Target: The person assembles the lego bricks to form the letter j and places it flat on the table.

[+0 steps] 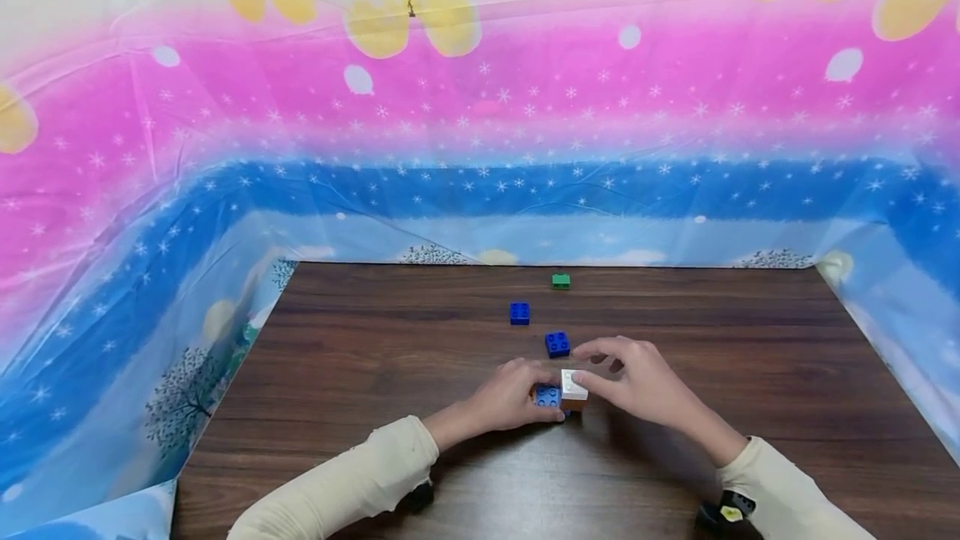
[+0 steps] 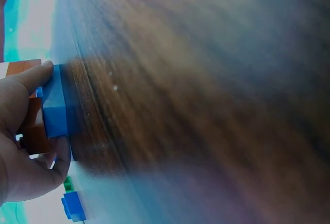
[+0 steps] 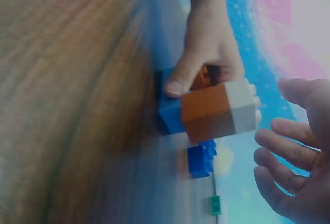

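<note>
Near the middle of the table, my left hand (image 1: 512,397) grips a small build of toy building bricks by its light blue brick (image 1: 547,396). In the right wrist view, orange bricks (image 3: 206,113) are stacked on one end of the blue part, topped by a white brick (image 3: 242,105). Another orange brick (image 2: 33,128) shows beside my left fingers, partly hidden by them. My right hand (image 1: 643,379) is beside the white brick with fingers spread and relaxed. Its thumb overlaps the white brick in the head view, while the right wrist view shows space between them.
Two dark blue bricks (image 1: 557,344) (image 1: 520,312) lie beyond the hands on the dark wooden table (image 1: 390,323). Farther back, a green brick (image 1: 561,281) is close to the table's far edge. A patterned cloth (image 1: 480,190) hangs around the back and sides.
</note>
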The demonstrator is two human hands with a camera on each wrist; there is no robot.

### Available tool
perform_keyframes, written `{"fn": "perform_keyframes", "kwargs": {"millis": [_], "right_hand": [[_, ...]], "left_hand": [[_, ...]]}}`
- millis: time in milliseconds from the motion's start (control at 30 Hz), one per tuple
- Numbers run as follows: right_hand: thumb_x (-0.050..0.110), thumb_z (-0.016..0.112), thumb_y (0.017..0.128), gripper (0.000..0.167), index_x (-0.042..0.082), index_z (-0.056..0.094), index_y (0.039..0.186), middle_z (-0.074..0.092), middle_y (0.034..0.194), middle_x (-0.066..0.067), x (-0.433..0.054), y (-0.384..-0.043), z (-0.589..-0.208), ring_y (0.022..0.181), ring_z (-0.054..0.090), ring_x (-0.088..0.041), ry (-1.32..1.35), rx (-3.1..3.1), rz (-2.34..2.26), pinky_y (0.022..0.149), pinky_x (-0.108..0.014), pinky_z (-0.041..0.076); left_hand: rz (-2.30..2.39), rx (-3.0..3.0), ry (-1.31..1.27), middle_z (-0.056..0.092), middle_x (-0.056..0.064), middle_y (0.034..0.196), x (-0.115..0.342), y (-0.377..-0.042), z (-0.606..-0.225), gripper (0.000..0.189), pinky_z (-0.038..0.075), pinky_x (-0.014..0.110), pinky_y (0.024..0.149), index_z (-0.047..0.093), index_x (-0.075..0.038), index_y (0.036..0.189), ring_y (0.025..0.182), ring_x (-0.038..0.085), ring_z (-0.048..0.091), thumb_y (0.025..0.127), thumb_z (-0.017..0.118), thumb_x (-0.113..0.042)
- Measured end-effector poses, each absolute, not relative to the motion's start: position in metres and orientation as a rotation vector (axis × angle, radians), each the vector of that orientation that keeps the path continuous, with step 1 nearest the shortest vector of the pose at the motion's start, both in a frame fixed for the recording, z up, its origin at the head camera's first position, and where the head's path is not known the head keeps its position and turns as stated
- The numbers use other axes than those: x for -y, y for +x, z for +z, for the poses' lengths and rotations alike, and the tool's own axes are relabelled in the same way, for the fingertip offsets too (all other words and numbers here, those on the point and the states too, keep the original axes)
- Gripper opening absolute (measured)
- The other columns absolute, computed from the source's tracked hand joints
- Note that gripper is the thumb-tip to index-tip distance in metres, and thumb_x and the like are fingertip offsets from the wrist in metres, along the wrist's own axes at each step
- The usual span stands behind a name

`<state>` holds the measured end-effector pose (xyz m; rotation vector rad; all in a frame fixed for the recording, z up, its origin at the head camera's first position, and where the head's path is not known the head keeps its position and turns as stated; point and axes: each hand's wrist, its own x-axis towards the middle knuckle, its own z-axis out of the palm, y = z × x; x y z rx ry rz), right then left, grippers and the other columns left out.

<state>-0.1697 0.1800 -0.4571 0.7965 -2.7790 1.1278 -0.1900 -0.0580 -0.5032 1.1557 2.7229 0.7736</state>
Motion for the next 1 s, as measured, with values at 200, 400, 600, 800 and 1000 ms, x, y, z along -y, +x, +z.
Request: {"fn": "perform_keyframes", "kwargs": {"millis": [200,400,600,800,1000], "right_hand": [[0.039,0.073,0.096,0.032,0.017,0.074,0.119,0.075,0.110,-0.002,-0.185,-0.182,-0.453,0.091,0.069,-0.010,0.761,2.727,1.123,0.075,-0.028,0.056],[0.039,0.071,0.097,0.035,0.013,0.074,0.120,0.075,0.106,0.002,-0.189,-0.197,-0.460,0.092,0.068,-0.010,0.718,2.749,1.125,0.077,-0.033,0.056],[0.034,0.075,0.095,0.035,0.014,0.073,0.123,0.076,0.107,-0.004,-0.190,-0.208,-0.470,0.090,0.069,-0.012,0.693,2.790,1.141,0.077,-0.036,0.057],[0.029,0.079,0.091,0.037,0.012,0.072,0.124,0.075,0.113,-0.006,-0.187,-0.221,-0.481,0.092,0.070,-0.016,0.723,2.808,1.139,0.078,-0.038,0.058],[0.031,0.080,0.090,0.038,0.014,0.072,0.124,0.074,0.115,-0.003,-0.182,-0.233,-0.494,0.093,0.072,-0.018,0.748,2.823,1.145,0.078,-0.040,0.059]], "left_hand": [[0.750,-2.737,1.146,0.072,-0.007,0.109,0.057,-0.191,-0.502,0.037,0.046,0.022,0.078,0.076,-0.019,0.116,0.090,0.002,0.059,0.086,0.083,-0.039],[0.743,-2.743,1.135,0.073,-0.007,0.111,0.057,-0.190,-0.502,0.039,0.047,0.023,0.079,0.076,-0.018,0.117,0.091,0.003,0.060,0.086,0.083,-0.040],[0.729,-2.741,1.128,0.073,-0.006,0.114,0.058,-0.189,-0.502,0.041,0.048,0.024,0.081,0.076,-0.018,0.119,0.094,0.004,0.060,0.087,0.082,-0.042],[0.726,-2.743,1.135,0.073,-0.005,0.114,0.057,-0.190,-0.501,0.041,0.049,0.026,0.083,0.076,-0.018,0.120,0.095,0.005,0.061,0.087,0.082,-0.042],[0.737,-2.735,1.138,0.073,-0.005,0.115,0.058,-0.189,-0.501,0.041,0.050,0.027,0.084,0.076,-0.018,0.120,0.098,0.006,0.062,0.087,0.082,-0.040]]}}
